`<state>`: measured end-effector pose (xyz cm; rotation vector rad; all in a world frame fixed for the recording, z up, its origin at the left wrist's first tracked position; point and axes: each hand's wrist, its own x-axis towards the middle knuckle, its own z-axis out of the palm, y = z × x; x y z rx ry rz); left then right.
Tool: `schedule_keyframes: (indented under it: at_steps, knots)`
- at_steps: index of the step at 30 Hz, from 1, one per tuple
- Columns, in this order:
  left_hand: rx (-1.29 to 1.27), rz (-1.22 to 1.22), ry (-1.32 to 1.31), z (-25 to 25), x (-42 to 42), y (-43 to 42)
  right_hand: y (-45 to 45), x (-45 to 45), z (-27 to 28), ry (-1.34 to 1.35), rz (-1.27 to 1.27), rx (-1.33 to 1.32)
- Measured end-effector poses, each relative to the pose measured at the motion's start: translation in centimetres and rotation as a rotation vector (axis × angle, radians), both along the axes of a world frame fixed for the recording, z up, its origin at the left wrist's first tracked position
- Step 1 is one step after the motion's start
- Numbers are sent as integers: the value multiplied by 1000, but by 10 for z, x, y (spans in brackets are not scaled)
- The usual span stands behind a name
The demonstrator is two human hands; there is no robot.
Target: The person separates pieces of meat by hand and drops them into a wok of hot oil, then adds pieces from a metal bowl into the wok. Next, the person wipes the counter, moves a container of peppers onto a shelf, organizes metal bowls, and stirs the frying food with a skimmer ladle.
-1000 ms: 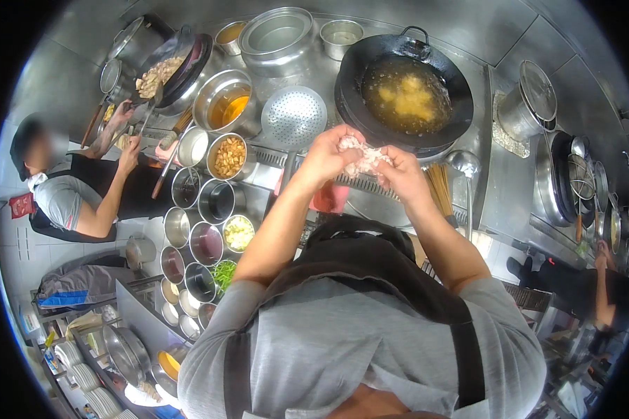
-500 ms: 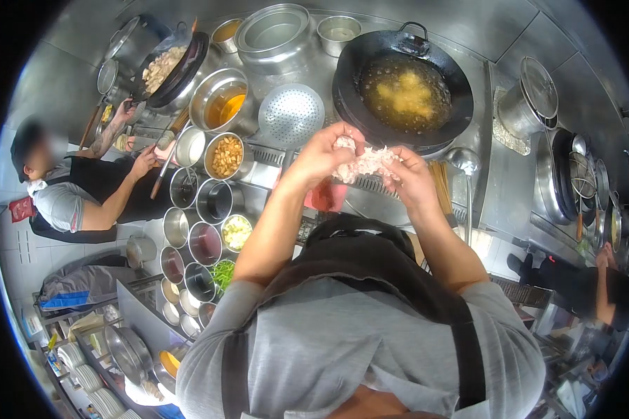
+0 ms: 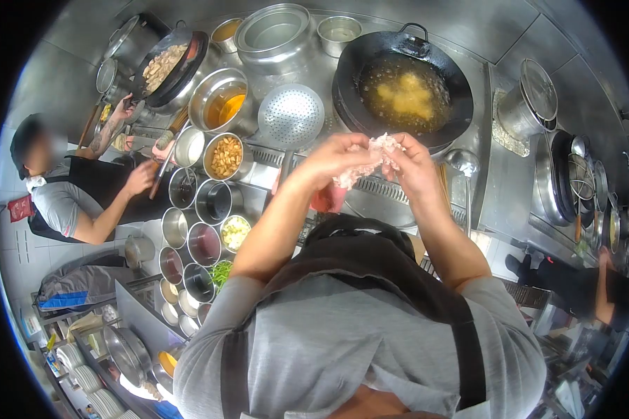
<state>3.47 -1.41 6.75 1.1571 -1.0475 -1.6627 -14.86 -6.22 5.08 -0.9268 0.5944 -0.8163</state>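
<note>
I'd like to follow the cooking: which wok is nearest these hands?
The big wok just beyond the right hand, holding yellow pieces; the upper-left wok, with brownish chunks, stands farther away.

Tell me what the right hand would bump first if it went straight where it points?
The pale meat at the right hand's fingertips. Past that, maybe the black wok, but how far down it sits is unclear.

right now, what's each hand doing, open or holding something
Left hand: closed on a ragged, pale pink clump of raw-looking meat.
Right hand: closed on the same clump.
</note>
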Motion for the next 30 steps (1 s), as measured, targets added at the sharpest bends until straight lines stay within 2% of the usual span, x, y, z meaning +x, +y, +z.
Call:
schedule_keyframes:
  at_steps: [5, 7, 8, 10, 14, 15, 17, 20, 21, 23, 24, 26, 28, 30]
  knots:
    - [-48, 84, -141, -7, 1, -1, -4, -7, -21, 97, 27, -34]
    - [-182, 104, -384, -12, 2, -3, 0, -2, -17, 144, 11, -70]
    - [-181, 103, -385, -13, 2, -3, 2, 0, -16, 191, -7, -110]
    - [-327, 31, -853, -3, -1, -3, 3, 4, -18, 291, 20, -197]
    - [-449, -40, -974, -5, -5, -8, -5, 3, -33, 573, 103, -357]
    - [-457, -28, -996, -3, -6, -8, -5, 4, -34, 572, 103, -357]
    - [-463, -17, -1017, -4, -8, -10, -4, 4, -37, 576, -83, -717]
    - [-478, 6, -1082, -15, -7, -15, -3, 3, -32, 625, -93, -795]
    - [-442, 20, -1084, -18, -7, -16, -3, 2, -29, 625, -95, -793]
    - [-402, 35, -1085, -24, -7, -16, -2, -1, -23, 709, 86, -436]
    - [-367, 53, -1113, -27, -7, -18, -2, -4, -28, 709, 87, -435]
    - [-335, 74, -1141, -44, 0, -22, -7, -11, -45, 429, 138, -159]
    - [-375, 299, -1078, -65, 20, -25, -3, -23, -56, 351, 87, -109]
    - [-413, 268, -1049, -64, 38, -25, 0, -29, -55, 278, 33, -55]
